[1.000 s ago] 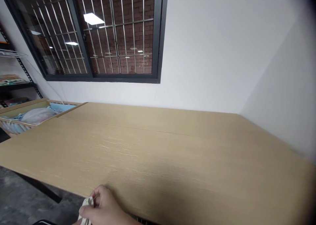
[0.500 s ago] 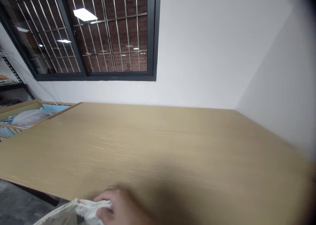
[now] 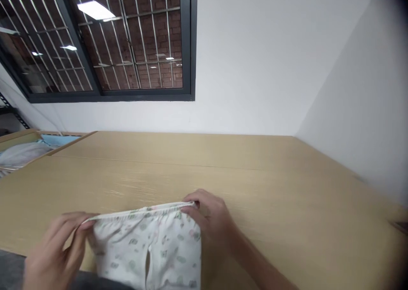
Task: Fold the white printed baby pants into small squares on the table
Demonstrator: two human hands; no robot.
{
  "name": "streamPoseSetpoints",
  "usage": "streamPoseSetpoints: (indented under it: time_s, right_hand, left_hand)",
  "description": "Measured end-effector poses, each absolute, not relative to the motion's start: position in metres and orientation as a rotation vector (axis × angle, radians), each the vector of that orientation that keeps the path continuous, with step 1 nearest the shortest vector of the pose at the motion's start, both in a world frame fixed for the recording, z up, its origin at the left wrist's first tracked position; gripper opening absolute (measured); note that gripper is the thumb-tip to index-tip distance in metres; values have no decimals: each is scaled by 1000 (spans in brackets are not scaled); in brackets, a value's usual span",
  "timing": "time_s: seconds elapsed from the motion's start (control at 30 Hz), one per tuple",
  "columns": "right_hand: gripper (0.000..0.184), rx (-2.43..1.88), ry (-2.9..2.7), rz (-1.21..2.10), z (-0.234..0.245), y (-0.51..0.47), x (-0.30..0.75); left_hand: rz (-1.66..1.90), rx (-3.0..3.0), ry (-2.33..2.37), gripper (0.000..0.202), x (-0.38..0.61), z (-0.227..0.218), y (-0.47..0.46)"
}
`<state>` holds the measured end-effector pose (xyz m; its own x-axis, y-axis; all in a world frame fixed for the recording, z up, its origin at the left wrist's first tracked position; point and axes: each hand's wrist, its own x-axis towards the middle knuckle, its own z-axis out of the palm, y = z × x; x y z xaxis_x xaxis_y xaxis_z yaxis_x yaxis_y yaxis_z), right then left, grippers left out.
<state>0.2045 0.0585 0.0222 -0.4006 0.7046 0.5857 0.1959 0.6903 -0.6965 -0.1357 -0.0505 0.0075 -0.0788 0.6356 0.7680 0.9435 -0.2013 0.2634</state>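
A pair of small white pants [image 3: 175,243] with a green leaf-like print hangs between my hands at the near side of the wooden table. Its gathered elastic waistband is stretched almost straight, and a slit shows at the middle of the cloth. My left hand [image 3: 60,243] pinches the left end of the waistband between thumb and fingers. At the right end, my right hand [image 3: 210,218] grips the band the same way. The lower part of the pants runs out of the bottom of the view.
The light wooden table [image 3: 270,196] reaches back to a white wall [image 3: 248,60]. A barred window [image 3: 127,39] with a dark frame is above. At the far left stands a wooden crib-like box [image 3: 72,142] with blue and white bedding. Grey floor [image 3: 11,264] shows at lower left.
The white cloth, bunched in one hand at the bottom edge before, is now raised and spread by the waistband. My left hand has come into view, and my right hand has moved right and up.
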Motion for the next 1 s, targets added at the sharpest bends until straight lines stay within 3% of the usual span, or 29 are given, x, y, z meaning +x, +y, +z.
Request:
streamPoseSetpoints:
  time_s: [0.13, 0.3, 0.67, 1.0]
  right_hand:
    - [23, -783, -1987, 549, 28, 88, 228]
    - [31, -917, -2024, 479, 4, 131, 242]
    - [28, -1178, -2176, 408, -63, 201, 246]
    - [25, -1326, -2260, 201, -83, 246, 227]
  left_hand:
    - [-1281, -2014, -1625, 17, -117, 14, 4]
    - [-1254, -2188, -1942, 32, -101, 9, 59]
    - [-886, -2454, -2116, 26, -90, -34, 145]
    - [-748, -2358, -2134, 15, -90, -68, 200]
